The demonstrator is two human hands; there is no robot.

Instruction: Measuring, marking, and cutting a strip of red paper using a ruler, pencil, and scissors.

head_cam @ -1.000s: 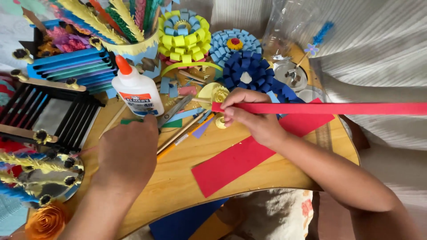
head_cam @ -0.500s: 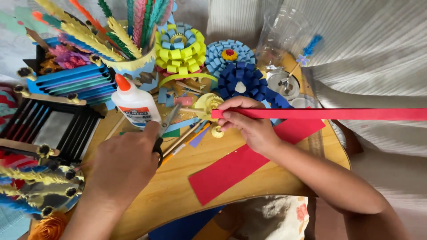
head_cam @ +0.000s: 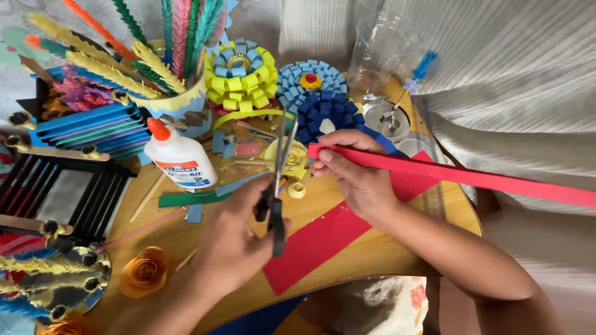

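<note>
A white glue bottle point(head_cam: 180, 162) with an orange cap lies on the wooden counter point(head_cam: 366, 251), just in front of a rack of blue paper strips point(head_cam: 93, 127). Behind it, a cup of feathery paper stems point(head_cam: 167, 74) — yellow, green, pink — stands upright. Beside the cup sit three looped paper flowers: a yellow one point(head_cam: 241, 75), a light blue one point(head_cam: 310, 80) and a dark blue one point(head_cam: 326, 118). A clear plastic cup point(head_cam: 385, 53) stands further back. An orange paper rose point(head_cam: 144, 271) rests near the front edge, and a black slatted frame point(head_cam: 62, 198) — partly on the counter — lies at the far left.
</note>
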